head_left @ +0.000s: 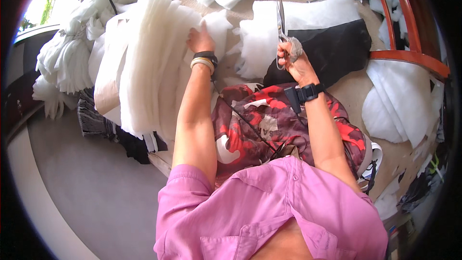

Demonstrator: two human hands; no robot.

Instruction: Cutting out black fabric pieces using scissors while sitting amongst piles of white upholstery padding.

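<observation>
My left hand rests at the right side of a thick stack of white batting sheets, its fingers apart against the upper layers. My right hand is closed on large metal scissors, which point upward, and something pale and greyish is wrapped over its fingers. Under the scissors lie a white batting piece and a black fabric piece. A red and dark camouflage fabric spreads below and between my forearms.
Bundled white batting stands at the left above a grey floor. A reddish wooden chair-like frame is at upper right. Loose batting lies on the beige work surface; more lies along the back.
</observation>
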